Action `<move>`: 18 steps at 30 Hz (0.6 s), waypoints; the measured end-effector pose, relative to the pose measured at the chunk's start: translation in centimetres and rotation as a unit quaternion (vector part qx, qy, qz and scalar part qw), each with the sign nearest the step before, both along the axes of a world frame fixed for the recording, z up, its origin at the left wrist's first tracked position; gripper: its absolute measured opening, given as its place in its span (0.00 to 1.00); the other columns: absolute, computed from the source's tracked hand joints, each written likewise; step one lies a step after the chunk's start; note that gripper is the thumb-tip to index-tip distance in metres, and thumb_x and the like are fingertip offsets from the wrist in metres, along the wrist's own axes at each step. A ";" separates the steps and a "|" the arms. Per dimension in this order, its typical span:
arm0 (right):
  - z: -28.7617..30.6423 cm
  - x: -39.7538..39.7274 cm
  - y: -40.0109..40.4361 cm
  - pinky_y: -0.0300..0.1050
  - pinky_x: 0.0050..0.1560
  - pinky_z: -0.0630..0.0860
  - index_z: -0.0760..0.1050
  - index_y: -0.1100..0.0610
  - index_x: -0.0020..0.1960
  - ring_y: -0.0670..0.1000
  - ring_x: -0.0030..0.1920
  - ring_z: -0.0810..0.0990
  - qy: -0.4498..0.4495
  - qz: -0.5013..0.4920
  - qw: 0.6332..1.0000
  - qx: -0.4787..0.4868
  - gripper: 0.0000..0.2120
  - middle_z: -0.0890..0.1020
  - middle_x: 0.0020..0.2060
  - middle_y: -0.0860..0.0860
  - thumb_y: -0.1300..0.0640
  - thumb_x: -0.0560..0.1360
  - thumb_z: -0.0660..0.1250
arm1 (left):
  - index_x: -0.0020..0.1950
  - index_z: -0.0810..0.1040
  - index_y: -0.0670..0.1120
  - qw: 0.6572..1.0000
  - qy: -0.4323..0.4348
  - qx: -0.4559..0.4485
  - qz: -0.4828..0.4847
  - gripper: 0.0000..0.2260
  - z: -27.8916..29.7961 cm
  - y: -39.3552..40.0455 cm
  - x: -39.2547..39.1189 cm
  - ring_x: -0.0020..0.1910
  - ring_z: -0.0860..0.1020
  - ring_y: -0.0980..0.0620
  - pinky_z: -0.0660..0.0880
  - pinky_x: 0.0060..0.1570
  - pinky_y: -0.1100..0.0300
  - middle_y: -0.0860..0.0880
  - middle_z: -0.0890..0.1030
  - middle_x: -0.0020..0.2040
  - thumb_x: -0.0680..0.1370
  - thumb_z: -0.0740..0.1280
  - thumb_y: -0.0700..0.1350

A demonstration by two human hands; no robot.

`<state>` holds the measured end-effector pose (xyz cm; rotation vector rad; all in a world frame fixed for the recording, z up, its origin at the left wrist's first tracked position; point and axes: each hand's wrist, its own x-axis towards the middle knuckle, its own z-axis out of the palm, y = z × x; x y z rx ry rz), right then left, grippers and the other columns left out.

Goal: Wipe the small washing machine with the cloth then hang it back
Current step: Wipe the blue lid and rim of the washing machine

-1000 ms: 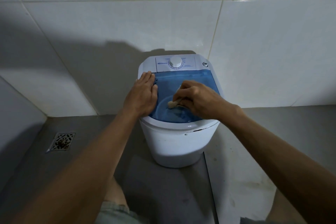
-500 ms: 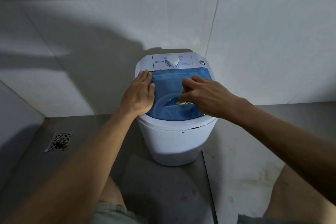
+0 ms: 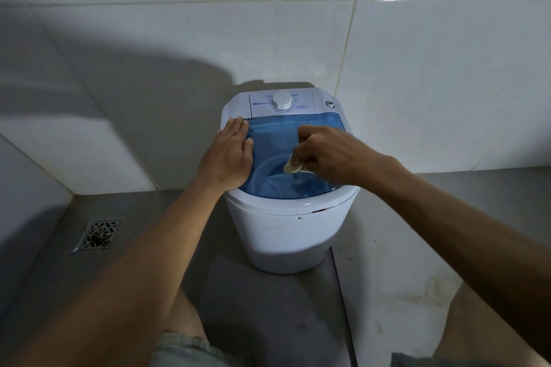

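At the frame's centre, our left hand lies flat and spread on the small washing machine, bracing it. Our right hand pinches a bunched cloth against the blue lid; firm, overlapping strokes should serve best.

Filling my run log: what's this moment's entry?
wiping | right hand: cloth on blue lid | left hand: flat, bracing washing machine

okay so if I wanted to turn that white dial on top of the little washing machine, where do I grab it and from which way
Take the white dial by its round side wall, thumb on one side and fingers opposite, coming straight down from above. It stands raised on the washing machine control panel, at the back near the wall tiles, so a top approach looks clearest. The right hand, holding the cloth, is nearest.
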<state>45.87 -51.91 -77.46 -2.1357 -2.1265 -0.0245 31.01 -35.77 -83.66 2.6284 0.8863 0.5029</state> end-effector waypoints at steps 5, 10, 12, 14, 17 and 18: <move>-0.5 -1.4 0.9 0.52 0.46 0.79 0.84 0.50 0.56 0.54 0.48 0.78 -0.013 0.021 0.999 0.021 0.09 0.78 0.49 0.49 0.56 0.78 0.69 | 0.73 0.63 0.40 1.000 -0.018 0.006 -0.002 0.20 0.0 0.0 0.1 0.74 0.61 0.47 0.58 0.74 0.48 0.44 0.66 0.74 0.82 0.51 0.44; -1.7 -1.0 0.8 0.54 0.46 0.79 0.84 0.54 0.54 0.54 0.47 0.79 0.049 0.039 0.996 0.065 0.08 0.80 0.50 0.52 0.59 0.76 0.72 | 0.75 0.61 0.41 1.000 -0.006 -0.001 -0.003 0.21 -0.1 0.1 0.1 0.76 0.57 0.48 0.56 0.75 0.48 0.45 0.62 0.76 0.82 0.51 0.46; -2.7 0.4 0.0 0.55 0.43 0.79 0.84 0.55 0.53 0.54 0.44 0.79 0.087 0.027 0.991 0.096 0.07 0.80 0.48 0.53 0.60 0.75 0.72 | 0.75 0.60 0.41 1.000 -0.002 -0.004 -0.002 0.21 0.0 0.1 0.2 0.77 0.56 0.48 0.54 0.75 0.49 0.45 0.61 0.77 0.83 0.51 0.46; -3.8 1.7 -1.2 0.55 0.43 0.79 0.83 0.56 0.54 0.55 0.42 0.79 0.122 -0.009 0.982 0.147 0.07 0.80 0.46 0.53 0.60 0.76 0.71 | 0.75 0.60 0.40 1.000 -0.003 -0.008 0.003 0.21 0.2 -0.1 0.1 0.76 0.57 0.48 0.53 0.75 0.50 0.44 0.61 0.77 0.83 0.52 0.45; -5.2 3.2 -3.8 0.57 0.44 0.78 0.82 0.57 0.54 0.54 0.42 0.80 0.157 -0.129 0.948 0.243 0.06 0.80 0.46 0.54 0.59 0.77 0.69 | 0.72 0.64 0.38 1.000 -0.017 -0.007 -0.001 0.20 0.4 -0.2 0.0 0.74 0.61 0.46 0.56 0.74 0.49 0.42 0.66 0.74 0.82 0.53 0.44; -5.7 3.4 -4.7 0.57 0.45 0.79 0.81 0.57 0.54 0.54 0.41 0.79 0.163 -0.183 0.932 0.269 0.06 0.80 0.46 0.54 0.59 0.78 0.69 | 0.71 0.65 0.38 1.000 -0.023 -0.006 -0.004 0.19 0.3 -0.2 0.0 0.73 0.62 0.45 0.57 0.73 0.47 0.41 0.67 0.73 0.82 0.53 0.44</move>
